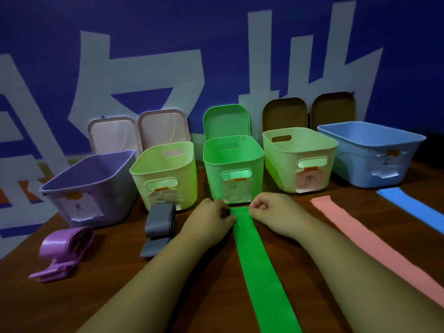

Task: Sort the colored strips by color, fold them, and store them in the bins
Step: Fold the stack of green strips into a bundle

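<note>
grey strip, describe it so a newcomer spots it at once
Five bins stand in a row on the brown table. Before the pale green bin second from the left lies the grey strip, beside the left hand. It is the only grey one, folded, unlike the looped purple strip further left.

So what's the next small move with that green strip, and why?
Probably lift the far end and draw it back toward the body to fold it. The left hand and right hand pinch the far corners of the green strip, which lies flat before the green bin; the purple strip and grey strip are already folded.
</note>
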Available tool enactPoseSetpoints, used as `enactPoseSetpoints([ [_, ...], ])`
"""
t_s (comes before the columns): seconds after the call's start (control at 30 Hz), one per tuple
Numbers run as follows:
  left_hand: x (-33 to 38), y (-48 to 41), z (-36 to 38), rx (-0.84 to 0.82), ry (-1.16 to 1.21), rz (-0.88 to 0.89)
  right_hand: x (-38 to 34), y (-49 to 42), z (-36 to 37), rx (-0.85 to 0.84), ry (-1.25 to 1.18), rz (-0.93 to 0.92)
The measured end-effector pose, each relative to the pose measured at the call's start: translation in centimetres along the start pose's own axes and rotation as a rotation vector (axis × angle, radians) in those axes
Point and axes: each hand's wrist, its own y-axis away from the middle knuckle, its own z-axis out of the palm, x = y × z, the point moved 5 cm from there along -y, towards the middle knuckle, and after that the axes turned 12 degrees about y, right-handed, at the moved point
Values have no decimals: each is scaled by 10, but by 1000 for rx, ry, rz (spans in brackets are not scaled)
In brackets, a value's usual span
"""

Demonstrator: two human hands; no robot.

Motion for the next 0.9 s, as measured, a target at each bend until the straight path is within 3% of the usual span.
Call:
enactPoseSetpoints([
  [0.2, -5, -2, -2, 62, 322, -19, 5, -16, 3, -23, 66, -7],
  [0.37, 0, -6, 2, 88, 415, 21, 7, -19, 4, -35, 68, -32],
  [0.57, -3, -12, 7, 81, 719, 10, 3, -14, 0, -56, -47, -65],
  [0.67, -4, -11, 8, 2, 811, -29, 0, -13, -3, 0, -67, -58],
  [0.83, -1, -8, 18, -343, 892, -51, 0, -10, -12, 121, -178, -46],
  [0.9, 0, -8, 18, -349, 830, -28, 0, -10, -14, 171, -183, -43],
])
